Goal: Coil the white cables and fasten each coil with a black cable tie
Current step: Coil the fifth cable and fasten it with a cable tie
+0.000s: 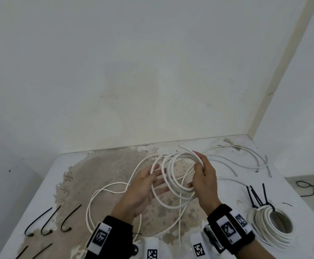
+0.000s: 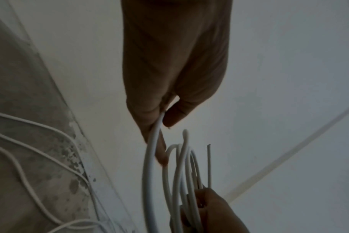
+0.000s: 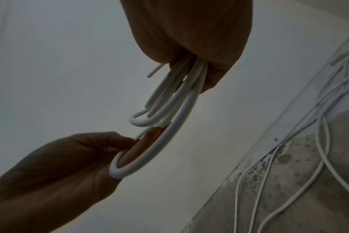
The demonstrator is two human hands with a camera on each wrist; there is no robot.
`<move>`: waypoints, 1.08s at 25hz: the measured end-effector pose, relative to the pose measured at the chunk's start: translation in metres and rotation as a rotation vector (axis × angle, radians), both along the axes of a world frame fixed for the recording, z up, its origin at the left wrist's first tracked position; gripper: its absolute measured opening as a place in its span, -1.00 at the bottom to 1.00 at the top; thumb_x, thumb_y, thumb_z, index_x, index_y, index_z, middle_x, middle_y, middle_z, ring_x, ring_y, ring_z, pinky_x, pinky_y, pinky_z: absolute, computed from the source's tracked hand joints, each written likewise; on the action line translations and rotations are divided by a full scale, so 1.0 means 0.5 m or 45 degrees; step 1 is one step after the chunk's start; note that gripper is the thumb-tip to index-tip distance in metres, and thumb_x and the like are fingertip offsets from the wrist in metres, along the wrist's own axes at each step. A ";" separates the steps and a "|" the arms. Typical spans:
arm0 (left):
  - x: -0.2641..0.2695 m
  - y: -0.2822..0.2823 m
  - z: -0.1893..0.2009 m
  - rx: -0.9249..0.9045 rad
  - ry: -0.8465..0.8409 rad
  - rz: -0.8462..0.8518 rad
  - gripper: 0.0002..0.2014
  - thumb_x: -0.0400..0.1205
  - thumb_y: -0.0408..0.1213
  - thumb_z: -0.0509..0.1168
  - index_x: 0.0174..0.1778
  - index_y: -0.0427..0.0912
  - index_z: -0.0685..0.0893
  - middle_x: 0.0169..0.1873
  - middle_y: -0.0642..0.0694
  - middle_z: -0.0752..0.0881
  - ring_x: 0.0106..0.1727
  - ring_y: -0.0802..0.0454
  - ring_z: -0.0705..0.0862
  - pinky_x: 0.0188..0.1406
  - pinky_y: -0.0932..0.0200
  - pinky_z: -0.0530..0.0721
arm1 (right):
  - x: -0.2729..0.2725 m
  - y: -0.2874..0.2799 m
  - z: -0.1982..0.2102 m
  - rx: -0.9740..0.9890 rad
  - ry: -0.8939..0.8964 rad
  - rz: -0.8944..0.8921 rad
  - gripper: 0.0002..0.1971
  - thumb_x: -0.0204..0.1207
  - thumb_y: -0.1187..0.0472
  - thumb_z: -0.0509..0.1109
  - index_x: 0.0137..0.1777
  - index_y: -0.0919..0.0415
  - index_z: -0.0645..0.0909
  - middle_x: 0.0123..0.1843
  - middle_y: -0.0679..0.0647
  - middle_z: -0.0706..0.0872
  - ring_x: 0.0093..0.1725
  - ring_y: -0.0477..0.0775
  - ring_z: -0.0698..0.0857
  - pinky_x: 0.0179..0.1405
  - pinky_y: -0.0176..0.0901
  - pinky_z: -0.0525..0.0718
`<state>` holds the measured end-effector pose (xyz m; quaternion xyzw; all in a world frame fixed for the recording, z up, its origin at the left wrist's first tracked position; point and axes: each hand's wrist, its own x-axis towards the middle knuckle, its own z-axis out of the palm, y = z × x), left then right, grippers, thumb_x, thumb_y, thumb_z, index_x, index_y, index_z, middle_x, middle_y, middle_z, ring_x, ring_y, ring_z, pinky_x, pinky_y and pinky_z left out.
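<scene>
My right hand (image 1: pixel 202 176) grips one side of a half-wound coil of white cable (image 1: pixel 171 176) above the table; in the right wrist view several loops (image 3: pixel 177 100) fan out of its fist (image 3: pixel 189 47). My left hand (image 1: pixel 150 184) lies palm up at the coil's left side. In the left wrist view its thumb and fingers (image 2: pixel 149 116) pinch one strand (image 2: pixel 151 149). The cable's loose tail (image 1: pixel 88 212) trails over the table below my hands. Several black cable ties (image 1: pixel 68 229) lie at the front left.
A finished white coil (image 1: pixel 257 225) with black ties (image 1: pixel 264 202) on it sits at the right front. More loose white cable (image 1: pixel 253 167) lies at the back right corner. The white table (image 1: pixel 40 193) meets walls behind and to the right. A black cord (image 1: pixel 309 187) lies on the floor.
</scene>
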<state>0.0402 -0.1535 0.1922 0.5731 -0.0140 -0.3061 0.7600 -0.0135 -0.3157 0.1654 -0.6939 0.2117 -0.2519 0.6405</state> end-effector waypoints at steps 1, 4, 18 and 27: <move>0.001 0.001 -0.005 -0.020 0.006 0.078 -0.69 0.79 -0.48 0.07 0.44 -0.31 0.49 0.16 -0.29 0.79 0.16 -0.19 0.79 0.11 -0.06 0.79 | -0.001 -0.002 0.000 0.013 0.010 -0.006 -0.56 0.77 0.37 0.05 0.25 -0.14 0.65 -0.44 -0.11 0.57 -0.57 0.06 0.49 -0.48 0.14 0.72; 0.005 -0.003 -0.020 0.256 -0.291 0.214 -0.70 0.84 -0.22 0.01 0.43 -0.11 0.51 0.09 -0.15 0.82 0.05 -0.07 0.83 0.08 -0.08 0.80 | -0.001 -0.001 0.007 0.036 0.029 0.052 -0.57 0.75 0.39 0.04 0.24 -0.03 0.67 -0.54 -0.22 0.51 -0.64 -0.08 0.42 -0.45 0.24 0.72; 0.018 -0.056 0.005 0.286 -0.218 0.301 -0.63 0.74 -0.35 0.04 0.11 -0.02 0.76 -0.52 0.08 0.48 -0.63 0.19 0.26 -0.71 0.32 0.20 | -0.009 0.036 -0.003 -0.188 -0.112 0.189 -0.60 0.80 0.24 0.14 0.48 -0.17 0.59 -0.25 0.05 0.76 -0.37 -0.08 0.67 -0.30 -0.22 0.66; 0.013 -0.067 -0.007 0.658 -0.842 0.352 -0.68 0.76 -0.29 0.04 0.03 -0.06 0.73 -0.37 0.01 0.71 -0.42 0.23 0.60 -0.35 0.18 0.51 | -0.001 0.029 -0.019 -0.535 -0.219 0.109 -0.66 0.72 0.17 0.14 0.31 -0.05 0.70 -0.33 -0.10 0.70 -0.38 -0.18 0.60 -0.34 -0.36 0.51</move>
